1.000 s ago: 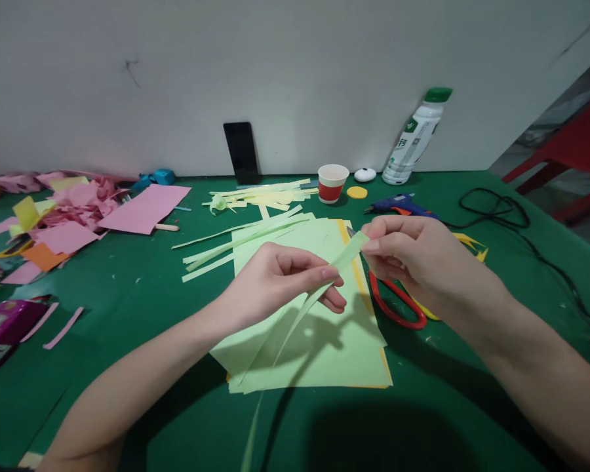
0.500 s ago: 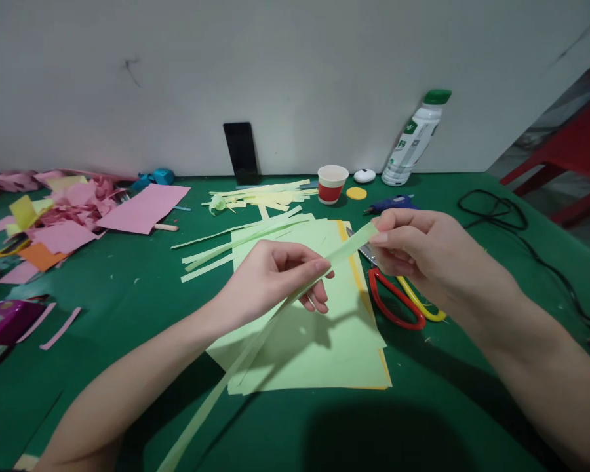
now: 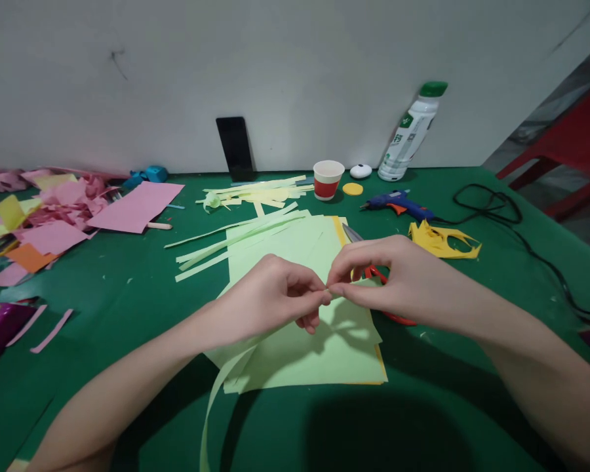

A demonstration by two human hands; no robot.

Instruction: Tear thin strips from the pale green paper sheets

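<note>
A long pale green paper strip trails down toward the table's front edge from between my fingers. My left hand pinches it between thumb and forefinger. Fingertip to fingertip with it, my right hand is also closed on the strip, close to its end. Both hands are held above a stack of light green paper sheets, with a yellow edge showing at the right. Scissors with red handles lie partly hidden behind my right hand. More cut green strips rest across the stack's upper left.
Behind stand a paper cup, a phone and a bottle leaning on the wall. A glue gun with its cord and a yellow paper scrap lie right. Pink paper scraps heap up left.
My right hand has moved left and down to meet my left hand, uncovering the glue gun and yellow scrap. The strip's stretch between the hands has shortened, and its tail now curves.
</note>
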